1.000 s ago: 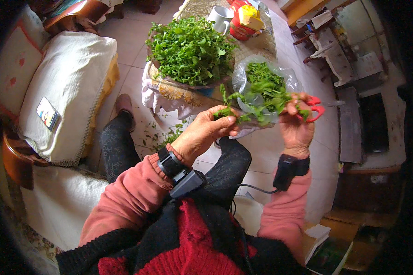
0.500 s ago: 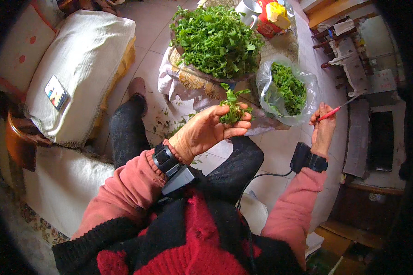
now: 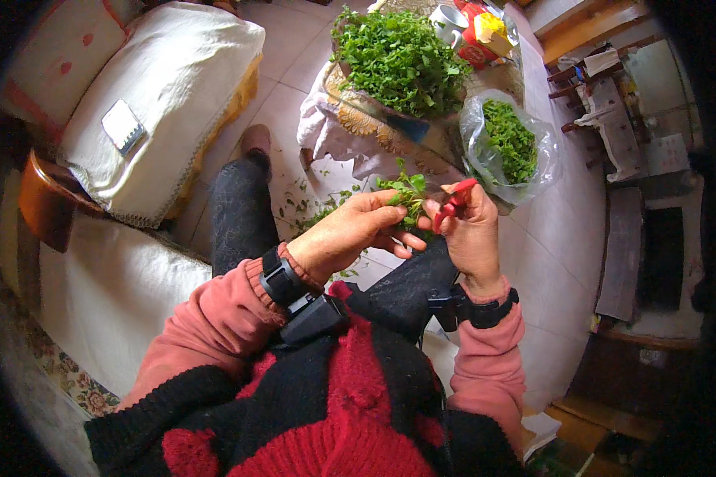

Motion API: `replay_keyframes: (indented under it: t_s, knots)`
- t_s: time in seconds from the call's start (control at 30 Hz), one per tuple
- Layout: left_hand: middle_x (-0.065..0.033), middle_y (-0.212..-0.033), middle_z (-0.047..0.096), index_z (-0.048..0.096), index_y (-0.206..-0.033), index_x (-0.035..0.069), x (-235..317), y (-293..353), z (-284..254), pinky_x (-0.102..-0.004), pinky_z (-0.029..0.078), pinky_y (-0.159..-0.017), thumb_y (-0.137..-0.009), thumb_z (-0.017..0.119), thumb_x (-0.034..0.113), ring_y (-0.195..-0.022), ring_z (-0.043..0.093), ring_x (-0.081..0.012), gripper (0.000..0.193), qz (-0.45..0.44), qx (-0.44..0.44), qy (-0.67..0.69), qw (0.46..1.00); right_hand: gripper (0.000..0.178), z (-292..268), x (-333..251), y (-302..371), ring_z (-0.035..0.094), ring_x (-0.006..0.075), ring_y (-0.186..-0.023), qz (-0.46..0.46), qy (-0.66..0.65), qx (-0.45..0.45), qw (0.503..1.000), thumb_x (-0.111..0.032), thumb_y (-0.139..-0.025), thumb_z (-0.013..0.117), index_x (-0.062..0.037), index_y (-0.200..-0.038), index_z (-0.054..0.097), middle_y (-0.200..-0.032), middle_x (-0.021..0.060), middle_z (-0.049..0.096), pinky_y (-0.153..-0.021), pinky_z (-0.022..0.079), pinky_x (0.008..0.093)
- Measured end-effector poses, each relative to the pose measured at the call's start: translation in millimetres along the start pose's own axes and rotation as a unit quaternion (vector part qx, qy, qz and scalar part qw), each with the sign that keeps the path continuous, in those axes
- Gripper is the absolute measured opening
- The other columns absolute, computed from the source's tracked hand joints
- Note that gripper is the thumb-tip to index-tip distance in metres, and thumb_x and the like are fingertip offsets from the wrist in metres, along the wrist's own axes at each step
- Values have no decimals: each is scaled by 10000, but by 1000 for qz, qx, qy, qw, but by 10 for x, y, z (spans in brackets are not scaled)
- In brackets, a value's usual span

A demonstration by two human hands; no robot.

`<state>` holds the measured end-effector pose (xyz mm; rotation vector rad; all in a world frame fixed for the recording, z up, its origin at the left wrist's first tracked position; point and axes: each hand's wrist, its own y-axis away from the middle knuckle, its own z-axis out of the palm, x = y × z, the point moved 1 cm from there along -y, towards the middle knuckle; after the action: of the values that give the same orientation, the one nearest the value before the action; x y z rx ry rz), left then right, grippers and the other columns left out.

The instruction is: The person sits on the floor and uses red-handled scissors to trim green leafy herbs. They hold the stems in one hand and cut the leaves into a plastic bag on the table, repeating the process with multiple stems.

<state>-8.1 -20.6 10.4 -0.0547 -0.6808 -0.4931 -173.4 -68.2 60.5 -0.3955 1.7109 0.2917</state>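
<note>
Between the thumb and fingers of my left hand (image 3: 346, 237) is a small sprig of leafy greens (image 3: 408, 193). My right hand (image 3: 476, 242) is close beside it, closed around the red handles of a pair of scissors (image 3: 456, 200); their blades are hard to make out among the leaves and fingers. Beyond my hands a large heap of leafy greens (image 3: 398, 63) rises from a cloth-covered stand (image 3: 358, 131). To the right of that heap, a clear plastic bag (image 3: 545, 171) stands open with more cut greens (image 3: 511, 143) inside.
Loose leaves (image 3: 314, 211) lie scattered on the tiled floor below my left hand. A white mug (image 3: 447, 25) and a red and yellow package (image 3: 481, 36) stand behind the heap. On the left, a phone (image 3: 123, 127) rests on a white-covered seat (image 3: 171, 87).
My right hand has swung in from the right with the scissors and now meets the sprig by my left hand. The view has shifted slightly.
</note>
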Motion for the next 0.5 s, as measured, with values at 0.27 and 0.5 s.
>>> replay_keyframes:
  t_s: [0.27,0.5]
  knots:
    - [-113,-1152,566,451,-1226,36,-50,195,52,-303,522,-695,-927,448,202,-874,627,-212,342,-19,11,48,999,265,66,-1,255,544,75,-732,-6,-55,30,998,-153,-769,713,-40,-919,527,-816,8,577,-658,461,220]
    - [-71,-1052,601,515,-1161,47,-85,196,108,-284,524,-621,-936,458,251,-826,634,-192,309,-15,59,-39,997,318,229,142,353,564,92,-778,-46,-52,47,996,-173,-763,724,-28,-954,516,-855,23,580,-710,475,227]
